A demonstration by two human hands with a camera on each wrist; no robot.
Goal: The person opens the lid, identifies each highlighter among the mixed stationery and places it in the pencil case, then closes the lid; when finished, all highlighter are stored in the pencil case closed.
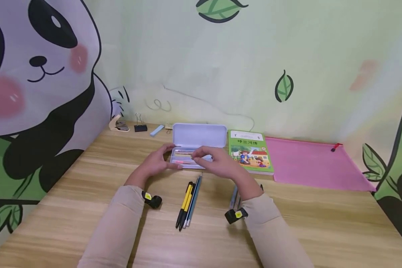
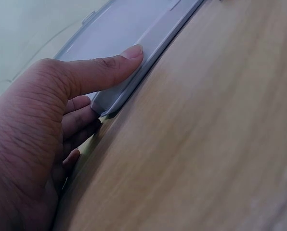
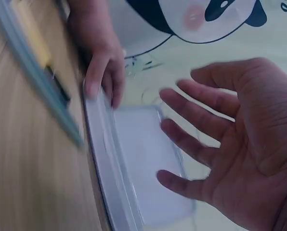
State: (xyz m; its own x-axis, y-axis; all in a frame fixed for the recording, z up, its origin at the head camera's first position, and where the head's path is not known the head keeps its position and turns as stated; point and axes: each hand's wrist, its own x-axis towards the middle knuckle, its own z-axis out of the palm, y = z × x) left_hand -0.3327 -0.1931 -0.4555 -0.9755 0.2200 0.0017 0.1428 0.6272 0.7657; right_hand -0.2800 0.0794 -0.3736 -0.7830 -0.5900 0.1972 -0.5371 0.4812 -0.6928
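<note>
A pale lavender pencil case [image 1: 199, 134] stands with its lid raised against the wall side; several slim pens or pencils [image 1: 184, 153] lie inside. My left hand [image 1: 155, 162] holds the case's left end, thumb over the front rim and the other fingers at the side, as the left wrist view [image 2: 32, 130] of the hand also shows. Over the right part of the case hovers my right hand [image 1: 217, 162]. In the right wrist view its fingers [image 3: 194, 108] are spread, with nothing between them.
Yellow-and-black pens [image 1: 185, 204] and blue pencils [image 1: 195, 201] lie before the case. More pencils [image 1: 233, 197] are under the right wrist. A green book [image 1: 251, 150] and pink pouch [image 1: 315, 163] are to the right; a binder clip [image 1: 140, 128] and blue stick [image 1: 157, 130] sit back left.
</note>
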